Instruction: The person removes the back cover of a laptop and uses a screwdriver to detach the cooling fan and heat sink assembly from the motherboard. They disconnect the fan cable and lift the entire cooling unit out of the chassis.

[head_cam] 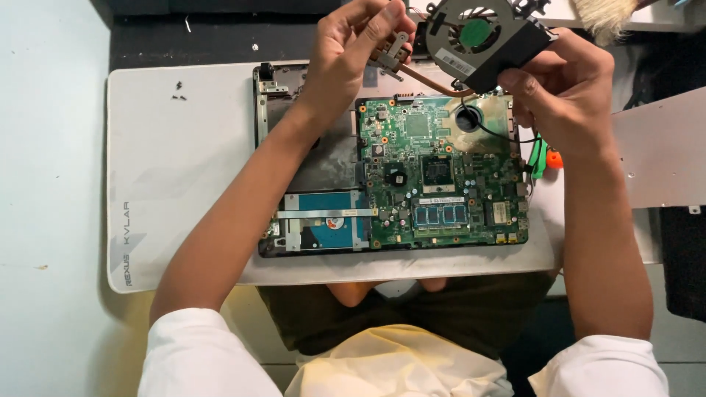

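Observation:
I hold a laptop cooling assembly above an opened laptop base point(309, 165). My right hand point(566, 92) grips the black fan housing point(482, 40), which has a green hub. My left hand point(353, 48) pinches the metal bracket point(391, 53) at the far end of the copper heat pipe point(430, 81). A thin black wire point(489, 132) runs from the fan down to the green motherboard point(441, 176). The bare processor chip point(439, 170) shows at the board's middle.
The laptop base lies on a white mat point(176, 169). A blue-labelled hard drive point(327, 220) sits in the lower left bay. Small screws point(179, 90) lie on the mat's upper left. A green and orange tool point(544, 158) rests beside the board. A grey panel point(662, 147) lies at the right.

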